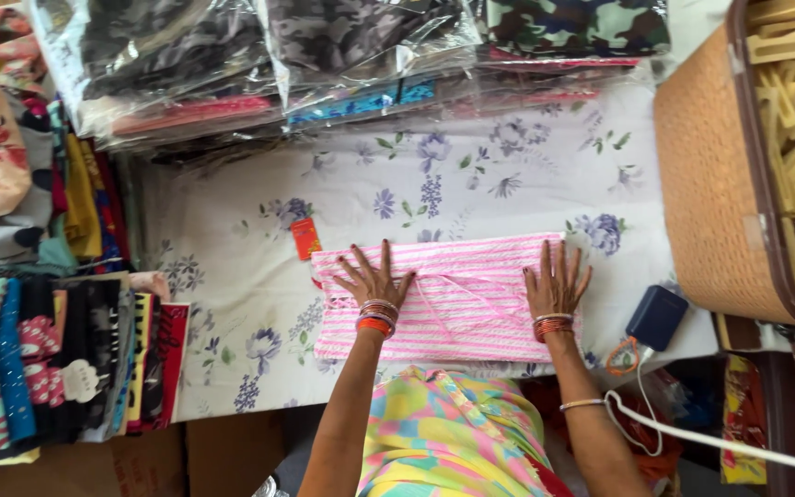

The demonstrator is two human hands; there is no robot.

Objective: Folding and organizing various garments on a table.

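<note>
Surface: flower-printed sheet (471,175) covers the desk, white with blue and purple blooms.
Landmark: pink striped cloth (457,299), folded into a flat rectangle, lies on the sheet near the desk's front edge.
Left hand (372,279): pressed palm-down on the cloth's left part, fingers spread apart and flat, gripping nothing; orange and red bangles at the wrist.
Right hand (556,283): pressed palm-down on the cloth's right end, fingers fanned apart, gripping nothing; bangles at the wrist too.
Red tag (305,238): on the sheet just beyond the cloth's upper left corner, touching or nearly so.
Bagged clothes (269,64): stacks in clear plastic, well behind the cloth along the far edge.
Folded clothes (57,359): a stack of printed pieces to the left of the cloth, apart from it.
Dark blue box (657,317): just right of the cloth, a white cable (692,433) running from it toward the lower right.
Woven basket (720,184): further right of the cloth, tan sided.
Doing it well: it looks like smoothing; keep both palms flat, press evenly outward along the stripes, and hold the edges square so no crease sets.
</note>
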